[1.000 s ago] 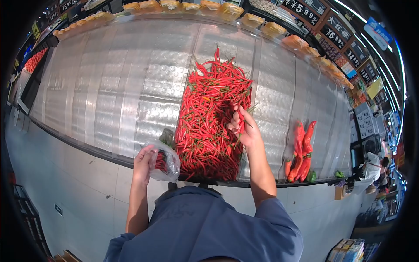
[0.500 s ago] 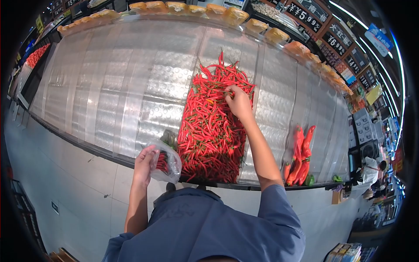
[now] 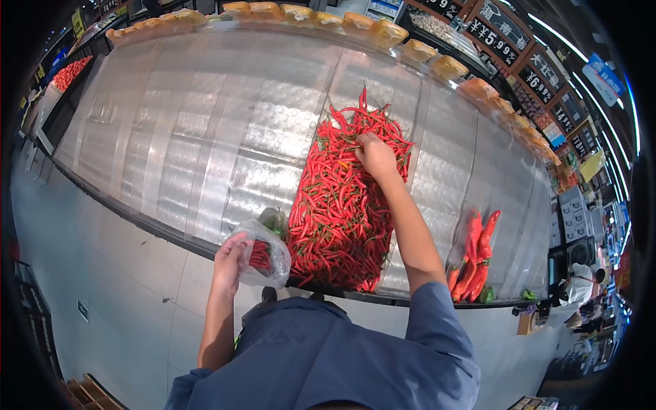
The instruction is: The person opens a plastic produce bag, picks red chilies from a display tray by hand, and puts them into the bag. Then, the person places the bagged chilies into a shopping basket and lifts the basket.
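Note:
A dense pile of thin red chili peppers [image 3: 335,212] with green stems lies on the metal display counter. My right hand [image 3: 376,157] reaches into its upper part, fingers pinched together on a chili; the fingertips are partly hidden. At the counter's front edge, left of the pile, my left hand [image 3: 229,262] grips the rim of a clear plastic bag [image 3: 279,268]. Inside the bag, several red chilies [image 3: 260,255] lie bunched with their stems showing. Just behind the bag rests a green, plastic-wrapped vegetable [image 3: 275,220].
Larger red peppers [image 3: 471,263] lie on the right side of the counter [image 3: 157,130], with a green pepper [image 3: 486,294] at their front. Wrapped yellow trays [image 3: 328,20] line the back edge. Price boards [image 3: 493,42] hang behind. A person [image 3: 579,283] stands far right.
The whole view has shifted slightly right and down. My right hand has lowered its fingertips against the pile. My left hand still holds the bag.

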